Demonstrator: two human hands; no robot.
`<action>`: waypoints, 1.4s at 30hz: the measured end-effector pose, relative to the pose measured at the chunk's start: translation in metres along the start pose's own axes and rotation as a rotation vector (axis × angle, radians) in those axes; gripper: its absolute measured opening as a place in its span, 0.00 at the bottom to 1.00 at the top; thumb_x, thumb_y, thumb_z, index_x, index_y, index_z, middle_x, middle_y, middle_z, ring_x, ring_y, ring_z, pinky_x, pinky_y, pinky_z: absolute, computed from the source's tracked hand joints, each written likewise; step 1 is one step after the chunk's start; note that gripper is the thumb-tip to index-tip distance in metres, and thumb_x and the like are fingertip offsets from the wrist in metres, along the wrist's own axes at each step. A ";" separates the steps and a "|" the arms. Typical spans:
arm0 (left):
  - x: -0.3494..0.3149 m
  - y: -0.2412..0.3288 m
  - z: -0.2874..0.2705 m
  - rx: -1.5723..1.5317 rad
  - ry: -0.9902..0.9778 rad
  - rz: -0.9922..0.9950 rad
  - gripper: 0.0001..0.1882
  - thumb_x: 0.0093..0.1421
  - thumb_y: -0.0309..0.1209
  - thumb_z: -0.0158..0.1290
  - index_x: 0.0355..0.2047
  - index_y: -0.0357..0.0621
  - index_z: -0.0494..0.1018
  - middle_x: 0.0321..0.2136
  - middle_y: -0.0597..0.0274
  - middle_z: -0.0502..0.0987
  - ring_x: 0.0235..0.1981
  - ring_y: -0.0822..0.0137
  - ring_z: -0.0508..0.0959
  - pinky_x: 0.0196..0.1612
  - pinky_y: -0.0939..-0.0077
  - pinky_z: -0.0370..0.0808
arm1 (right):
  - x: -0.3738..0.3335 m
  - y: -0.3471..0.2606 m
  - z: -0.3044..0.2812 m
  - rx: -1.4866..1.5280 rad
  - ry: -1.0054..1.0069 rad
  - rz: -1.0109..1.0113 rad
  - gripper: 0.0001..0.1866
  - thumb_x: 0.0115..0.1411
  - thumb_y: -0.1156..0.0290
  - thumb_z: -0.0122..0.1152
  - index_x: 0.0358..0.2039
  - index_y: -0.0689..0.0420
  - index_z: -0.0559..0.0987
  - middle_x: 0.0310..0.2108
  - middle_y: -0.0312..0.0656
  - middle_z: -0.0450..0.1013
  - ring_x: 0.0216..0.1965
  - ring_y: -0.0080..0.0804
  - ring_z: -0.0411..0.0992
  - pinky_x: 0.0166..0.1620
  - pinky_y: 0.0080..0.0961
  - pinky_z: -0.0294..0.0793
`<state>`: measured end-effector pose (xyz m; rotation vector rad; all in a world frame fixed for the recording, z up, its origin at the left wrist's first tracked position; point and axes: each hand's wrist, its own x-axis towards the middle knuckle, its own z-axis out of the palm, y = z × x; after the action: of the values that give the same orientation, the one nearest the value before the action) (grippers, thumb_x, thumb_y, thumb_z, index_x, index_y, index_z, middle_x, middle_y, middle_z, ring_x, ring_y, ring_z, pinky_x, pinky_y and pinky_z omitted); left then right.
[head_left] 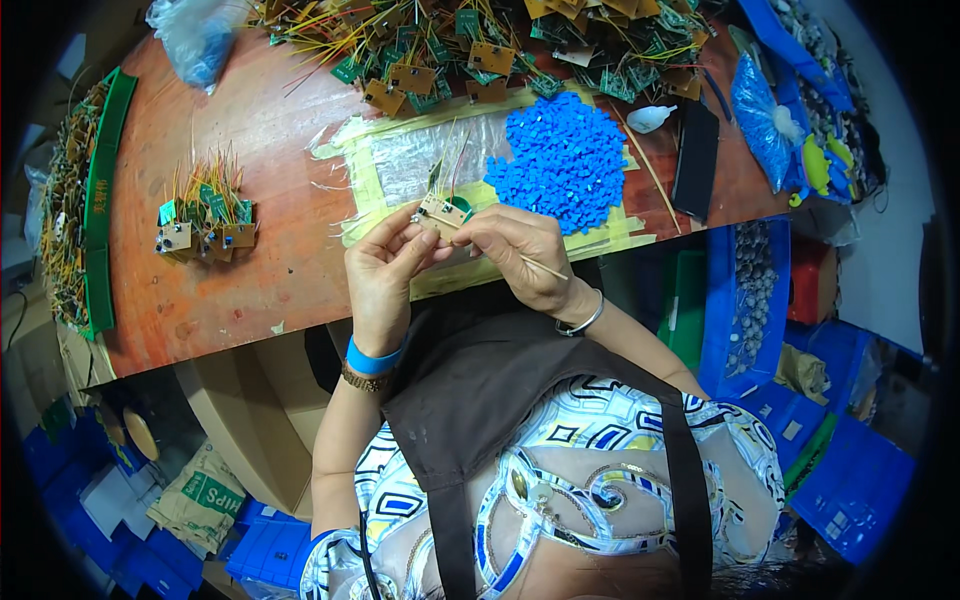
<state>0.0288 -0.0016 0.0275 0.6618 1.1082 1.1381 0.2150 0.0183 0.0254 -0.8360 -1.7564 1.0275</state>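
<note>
A small tan circuit board with thin wires sits between the two hands, just above the table's near edge. The left hand pinches its lower left edge between thumb and fingers. The right hand grasps a thin pale stick, its fingertips at the board's right side; whether they touch the board, I cannot tell.

Just beyond the fingertips lie a clear plastic sheet and yellow tape. A pile of blue pieces stands close beyond the right fingers, limiting room there. Left of the left fingers, a broad stretch of reddish table runs to a cluster of wired boards; past that, a green tray wall bounds the left end. Farther beyond both hands, a heap of wired boards closes off the far side.

Counted: one board and one stick in the fingers; one cluster to the left; right of the right fingers, one white bottle, one black case and one long thin rod. Two plastic bags lie farthest out, one far left, one far right. The blue pieces and heaped boards overlap too much to count.
</note>
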 end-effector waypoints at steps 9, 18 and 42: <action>0.002 0.000 -0.001 -0.028 0.028 0.015 0.21 0.62 0.20 0.54 0.55 0.26 0.67 0.35 0.56 0.79 0.33 0.68 0.82 0.40 0.78 0.81 | 0.007 -0.014 -0.013 -0.131 -0.014 -0.121 0.07 0.63 0.78 0.56 0.37 0.64 0.82 0.30 0.46 0.78 0.32 0.35 0.77 0.35 0.26 0.76; 0.003 -0.003 -0.001 -0.007 0.060 0.039 0.21 0.62 0.20 0.55 0.55 0.27 0.67 0.35 0.57 0.79 0.33 0.68 0.82 0.39 0.77 0.82 | 0.026 0.039 -0.025 -0.741 0.076 -0.203 0.10 0.52 0.74 0.65 0.36 0.59 0.80 0.29 0.39 0.76 0.35 0.40 0.74 0.37 0.33 0.72; 0.003 -0.007 0.007 0.030 -0.052 0.040 0.18 0.61 0.18 0.55 0.52 0.28 0.70 0.34 0.59 0.78 0.33 0.69 0.81 0.39 0.78 0.81 | 0.018 0.002 0.007 -0.439 0.183 -0.179 0.15 0.46 0.82 0.69 0.37 0.59 0.80 0.29 0.41 0.77 0.29 0.38 0.75 0.33 0.30 0.72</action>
<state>0.0381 -0.0006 0.0233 0.7355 1.0739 1.1343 0.2022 0.0323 0.0286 -0.9837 -1.8844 0.4351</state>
